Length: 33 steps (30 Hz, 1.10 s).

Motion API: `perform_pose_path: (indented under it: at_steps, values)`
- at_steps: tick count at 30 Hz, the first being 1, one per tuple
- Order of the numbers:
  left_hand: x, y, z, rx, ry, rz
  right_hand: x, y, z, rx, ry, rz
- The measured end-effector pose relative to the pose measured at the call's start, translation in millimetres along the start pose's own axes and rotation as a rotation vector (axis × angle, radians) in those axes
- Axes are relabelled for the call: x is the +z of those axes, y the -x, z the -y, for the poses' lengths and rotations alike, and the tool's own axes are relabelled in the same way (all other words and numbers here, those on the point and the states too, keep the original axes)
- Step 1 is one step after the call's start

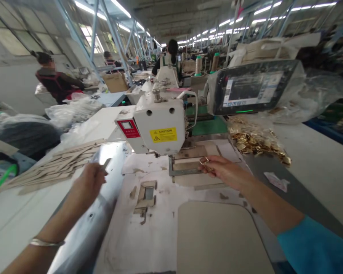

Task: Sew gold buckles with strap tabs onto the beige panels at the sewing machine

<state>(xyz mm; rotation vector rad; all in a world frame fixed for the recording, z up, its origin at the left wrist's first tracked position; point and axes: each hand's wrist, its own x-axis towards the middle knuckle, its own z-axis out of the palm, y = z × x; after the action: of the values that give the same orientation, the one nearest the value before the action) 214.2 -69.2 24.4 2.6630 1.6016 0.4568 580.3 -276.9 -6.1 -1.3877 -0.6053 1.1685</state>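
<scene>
My left hand is closed over the metal plate left of the sewing machine head. From its fingers sticks out a small grey-tan strip; the rest of it is hidden. My right hand pinches a gold-coloured metal buckle above the right end of a grey metal clamp frame. Beige flat pieces lie about that frame. A taped template with a square opening is fixed on the white work sheet between my hands.
A pile of beige strips lies at the left. Gold buckles are heaped at the right under a control screen. A large beige panel lies nearest me. Other people sit farther back.
</scene>
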Motion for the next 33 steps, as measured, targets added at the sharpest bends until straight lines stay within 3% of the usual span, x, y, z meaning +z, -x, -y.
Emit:
perform_pose_path:
  at_steps: [2, 5, 7, 9, 13, 17, 20, 23, 28, 33]
  values:
    - [10.8, 12, -75, 0.181, 0.079, 0.178, 3, 0, -4, -0.041, 0.101, 0.001]
    - [27.6, 22, -170, 0.402, -0.027, 0.270, 6, 0, -11, -0.111, 0.226, 0.015]
    - [35.9, 22, -210, 0.513, -0.083, 0.230, 5, -1, -14, -0.179, 0.323, 0.023]
    - [40.4, 21, -232, 0.595, -0.115, 0.206, 4, -1, -16, -0.259, 0.466, -0.003]
    - [41.8, 17, -248, 0.648, -0.125, 0.210, 6, 1, -15, -0.419, 0.803, -0.111]
    - [47.9, 12, -257, 0.612, -0.079, 0.203, 13, 5, -10, -0.471, 0.923, -0.098]
    - [62.8, 10, -258, 0.666, -0.005, 0.083, 5, 0, -5, -0.432, 0.958, -0.143]
    - [83.1, 14, -251, 0.728, 0.061, -0.028, -19, -14, -2, -0.357, 0.956, -0.150]
    - [103.3, 20, -239, 0.674, 0.091, 0.093, -51, -44, -4, -0.207, 0.927, -0.094]
    - [102.3, 9, -234, 0.700, 0.121, 0.121, -53, -57, -4, -0.124, 0.885, -0.125]
